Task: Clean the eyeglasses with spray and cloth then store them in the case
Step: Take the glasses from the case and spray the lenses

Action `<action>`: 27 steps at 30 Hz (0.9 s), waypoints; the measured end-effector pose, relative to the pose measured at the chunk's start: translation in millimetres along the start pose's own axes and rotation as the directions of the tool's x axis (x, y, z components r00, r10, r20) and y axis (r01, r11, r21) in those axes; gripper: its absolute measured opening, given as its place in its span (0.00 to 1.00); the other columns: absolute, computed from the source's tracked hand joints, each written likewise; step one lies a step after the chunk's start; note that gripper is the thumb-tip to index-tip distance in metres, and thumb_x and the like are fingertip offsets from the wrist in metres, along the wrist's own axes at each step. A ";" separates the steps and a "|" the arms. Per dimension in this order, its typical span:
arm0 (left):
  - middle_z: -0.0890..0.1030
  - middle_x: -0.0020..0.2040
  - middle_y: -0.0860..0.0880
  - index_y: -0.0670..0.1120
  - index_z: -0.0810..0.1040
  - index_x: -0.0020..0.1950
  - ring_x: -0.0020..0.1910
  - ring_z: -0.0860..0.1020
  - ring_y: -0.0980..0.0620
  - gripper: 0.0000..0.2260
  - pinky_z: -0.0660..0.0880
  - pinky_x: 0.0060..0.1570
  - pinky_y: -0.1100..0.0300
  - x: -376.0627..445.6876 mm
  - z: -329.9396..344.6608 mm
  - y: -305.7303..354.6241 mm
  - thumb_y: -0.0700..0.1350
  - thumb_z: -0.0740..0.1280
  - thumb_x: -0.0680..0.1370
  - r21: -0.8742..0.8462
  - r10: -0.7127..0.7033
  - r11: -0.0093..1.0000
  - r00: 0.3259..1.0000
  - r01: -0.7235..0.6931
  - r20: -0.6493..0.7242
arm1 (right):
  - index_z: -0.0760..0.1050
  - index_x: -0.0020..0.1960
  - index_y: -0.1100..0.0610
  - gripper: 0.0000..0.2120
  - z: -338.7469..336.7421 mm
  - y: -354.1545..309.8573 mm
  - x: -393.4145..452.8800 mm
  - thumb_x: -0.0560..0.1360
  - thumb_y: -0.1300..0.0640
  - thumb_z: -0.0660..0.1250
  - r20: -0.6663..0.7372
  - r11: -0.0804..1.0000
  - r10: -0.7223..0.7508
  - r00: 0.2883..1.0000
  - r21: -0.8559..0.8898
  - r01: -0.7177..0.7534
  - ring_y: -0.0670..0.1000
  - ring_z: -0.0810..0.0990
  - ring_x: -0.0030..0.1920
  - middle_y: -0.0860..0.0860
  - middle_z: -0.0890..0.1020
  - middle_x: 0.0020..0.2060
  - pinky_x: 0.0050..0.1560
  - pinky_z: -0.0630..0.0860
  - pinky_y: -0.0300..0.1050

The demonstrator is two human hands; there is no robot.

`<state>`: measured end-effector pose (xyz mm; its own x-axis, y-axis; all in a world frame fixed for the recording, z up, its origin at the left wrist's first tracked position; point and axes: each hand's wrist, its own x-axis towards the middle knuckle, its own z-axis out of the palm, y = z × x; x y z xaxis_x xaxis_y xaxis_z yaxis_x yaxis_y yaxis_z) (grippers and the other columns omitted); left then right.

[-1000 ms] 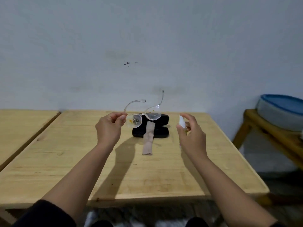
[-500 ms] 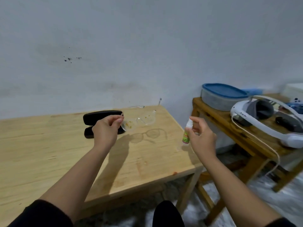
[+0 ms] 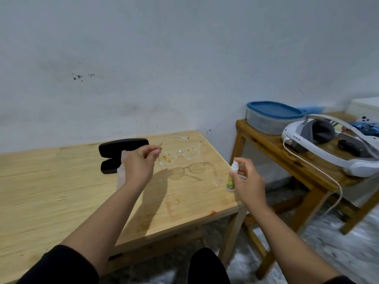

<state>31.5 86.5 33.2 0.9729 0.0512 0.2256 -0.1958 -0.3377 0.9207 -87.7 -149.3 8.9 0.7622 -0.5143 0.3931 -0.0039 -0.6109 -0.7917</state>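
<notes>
My left hand point(image 3: 139, 163) pinches the clear-framed eyeglasses point(image 3: 180, 155) by their left side and holds them above the wooden table point(image 3: 61, 201). Both lenses carry orange-yellow specks. My right hand point(image 3: 249, 181) grips a small white spray bottle point(image 3: 232, 177) with a green label, upright, nozzle toward the glasses, a finger on its top. The bottle is right of the glasses, near the table's right edge. The open black case point(image 3: 121, 152) lies behind my left hand. A pale cloth point(image 3: 122, 175) hangs from it, partly hidden by my wrist.
A second wooden table point(image 3: 266, 144) stands to the right, with a gap between. It carries a grey container with a blue lid point(image 3: 270, 117) and a white headset point(image 3: 328, 144) with a cable. A white wall is just behind. My dark knee point(image 3: 207, 267) shows below the table edge.
The view has swung right and then settled a little left. Both hands keep their holds; the spray bottle sits slightly lower and nearer the glasses than before.
</notes>
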 end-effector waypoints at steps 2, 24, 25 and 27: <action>0.84 0.46 0.51 0.59 0.81 0.41 0.46 0.81 0.57 0.04 0.76 0.54 0.56 -1.1 -0.1 1.2 0.53 0.67 0.73 -0.013 -0.008 1.000 1.000 0.008 -0.010 | 0.71 0.62 0.53 0.13 -1.0 0.9 -0.1 0.77 0.59 0.63 0.014 1.000 0.000 1.000 0.004 0.000 0.37 0.74 0.40 0.49 0.76 0.49 0.29 0.70 0.22; 0.84 0.42 0.50 0.50 0.83 0.45 0.46 0.80 0.51 0.05 0.72 0.49 0.59 -1.5 -59.6 12.4 0.45 0.67 0.75 -0.012 0.075 0.997 0.987 -0.078 -0.143 | 0.61 0.72 0.59 0.24 20.8 -56.9 34.3 0.79 0.49 0.55 0.341 0.818 -0.199 0.919 -0.459 0.348 0.51 0.59 0.73 0.53 0.64 0.73 0.70 0.60 0.46; 0.84 0.42 0.50 0.50 0.83 0.45 0.46 0.81 0.51 0.05 0.73 0.51 0.57 -0.7 -68.5 10.0 0.45 0.67 0.75 -0.002 0.074 0.997 0.984 -0.075 -0.160 | 0.62 0.72 0.59 0.24 30.1 -61.2 34.8 0.79 0.49 0.55 0.357 0.816 -0.213 0.909 -0.447 0.367 0.51 0.60 0.73 0.54 0.64 0.73 0.70 0.60 0.46; 0.84 0.41 0.51 0.52 0.82 0.44 0.45 0.82 0.50 0.05 0.74 0.52 0.56 0.3 -89.2 3.1 0.46 0.67 0.75 -0.002 0.055 0.998 0.980 -0.057 -0.193 | 0.62 0.72 0.58 0.24 53.2 -68.3 34.3 0.79 0.49 0.56 0.391 0.818 -0.232 0.891 -0.417 0.395 0.52 0.61 0.73 0.54 0.65 0.72 0.69 0.61 0.46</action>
<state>20.2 169.2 64.5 0.9183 0.2133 0.3335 -0.2509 -0.3382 0.9070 -26.9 -93.2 51.5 0.9328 -0.0817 0.3509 0.0284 -0.9543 -0.2975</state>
